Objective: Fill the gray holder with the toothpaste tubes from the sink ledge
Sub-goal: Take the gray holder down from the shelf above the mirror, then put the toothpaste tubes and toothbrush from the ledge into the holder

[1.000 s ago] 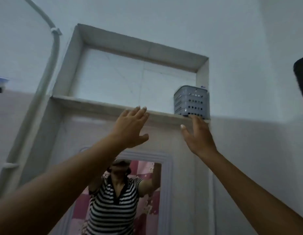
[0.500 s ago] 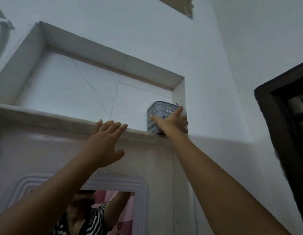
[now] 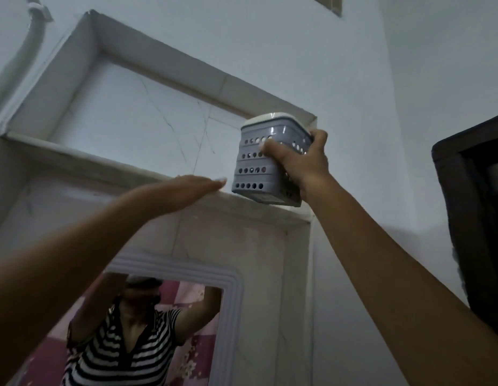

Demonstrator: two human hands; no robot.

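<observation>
Head view, looking steeply up: the gray holder (image 3: 266, 165) is gripped by the right hand (image 3: 299, 160) at the right end of a high wall niche, fingers wrapped round its front and right side. It is tilted, base toward the camera, with the near bottom edge just at or just off the niche ledge (image 3: 108, 168) — contact cannot be confirmed from this angle. The left hand (image 3: 186, 188) is held flat and open, fingers together, at the ledge edge just left of the holder; nothing is held in it.

Progress, as judged: early. The holder is only being fetched. No toothpaste tubes and no sink ledge are in frame, and the holder's inside cannot be seen, so it cannot be told whether it is empty. Everything about the filling appears to be left: holder to be brought down, tubes to be picked up and dropped in.

Materials and shapes:
- holder — rigid moulded plastic, squarish box with rounded corners, rows of round holes in the sides, lighter rim on top, slight gloss
- niche — rectangular recess lined in pale veined stone or tile, smooth
- wall — flat white paint
- mirror (image 3: 147, 330) below, ridged white frame, with a striped top reflected
</observation>
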